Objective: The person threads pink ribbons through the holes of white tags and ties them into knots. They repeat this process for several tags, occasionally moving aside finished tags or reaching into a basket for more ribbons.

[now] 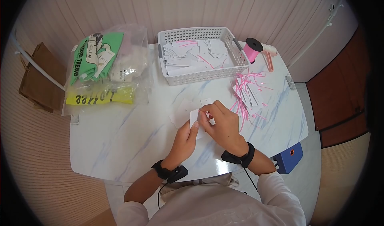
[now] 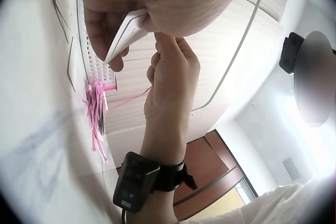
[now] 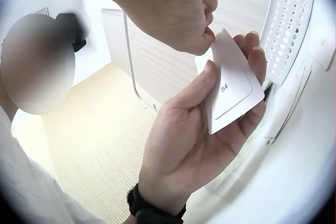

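Observation:
My left hand (image 1: pixel 183 141) holds a white card (image 3: pixel 227 85) between thumb and fingers. The number 84 and a thin curved line are printed on the side that faces the right wrist camera. At the card's top edge, my right hand (image 1: pixel 225 127) has its fingers curled, thumb against forefinger. A thin pink ribbon (image 2: pixel 131 98) runs out from that hand in the left wrist view; its end inside the fingers is hidden. Beneath the hands, a few more white cards (image 1: pixel 185 111) lie on the marbled table (image 1: pixel 120 146).
Behind the hands stands a white perforated basket (image 1: pixel 188 81) of cards and pink strands. To the right lie a pile of ribboned cards (image 1: pixel 250 96), a pink ribbon spool (image 1: pixel 252 52) and pink-handled scissors (image 1: pixel 269 61). Plastic-bagged clothing (image 1: pixel 134 72) covers the table's left end.

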{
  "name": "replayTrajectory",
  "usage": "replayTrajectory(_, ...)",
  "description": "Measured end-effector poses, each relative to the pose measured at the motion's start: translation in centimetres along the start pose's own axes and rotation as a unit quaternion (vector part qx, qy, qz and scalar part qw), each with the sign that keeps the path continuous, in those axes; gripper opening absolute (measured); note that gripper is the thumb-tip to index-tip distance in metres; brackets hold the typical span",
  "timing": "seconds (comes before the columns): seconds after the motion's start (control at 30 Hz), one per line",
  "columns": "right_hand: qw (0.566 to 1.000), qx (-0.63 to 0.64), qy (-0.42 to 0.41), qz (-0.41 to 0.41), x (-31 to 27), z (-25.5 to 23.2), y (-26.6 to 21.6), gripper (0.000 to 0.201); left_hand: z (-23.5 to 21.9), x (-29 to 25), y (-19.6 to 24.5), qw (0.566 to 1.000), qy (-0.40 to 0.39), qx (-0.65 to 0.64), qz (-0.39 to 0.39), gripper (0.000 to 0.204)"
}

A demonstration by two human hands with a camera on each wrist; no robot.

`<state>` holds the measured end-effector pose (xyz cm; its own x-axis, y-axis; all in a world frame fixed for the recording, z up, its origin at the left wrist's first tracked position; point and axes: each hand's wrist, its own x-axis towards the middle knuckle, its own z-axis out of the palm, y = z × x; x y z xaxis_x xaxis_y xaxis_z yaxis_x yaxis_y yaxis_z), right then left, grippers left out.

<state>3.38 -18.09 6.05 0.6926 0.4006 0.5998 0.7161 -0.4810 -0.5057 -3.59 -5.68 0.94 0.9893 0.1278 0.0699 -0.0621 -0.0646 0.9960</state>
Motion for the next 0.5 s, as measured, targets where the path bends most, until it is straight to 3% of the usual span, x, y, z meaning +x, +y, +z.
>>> replayTrajectory(0.27, 1.0, -0.015, 0.009, -0.015, -0.1, 0.1, -0.2, 0.013, -0.1, 0.0, 0.0, 1.0, 0.016, 0.019, 0.015, 0.029)
replayTrajectory(0.37, 0.999, -0.039, 0.006, -0.031, -0.1, 0.0, 0.0, 0.014, -0.2, 0.0, 0.1, 1.0, -0.006, 0.022, 0.004, 0.029)
replayTrajectory(0.43, 0.999, -0.043, 0.004, -0.03, -0.3, -0.1, -0.1, 0.014, -0.3, -0.1, 0.9, 0.999, -0.015, 0.017, -0.043, 0.032)
replayTrajectory(0.5, 0.998, -0.046, 0.001, -0.032, -0.2, -0.2, -0.3, 0.014, 0.0, 0.1, 0.7, 1.0, 0.008, 0.012, -0.004, 0.034)
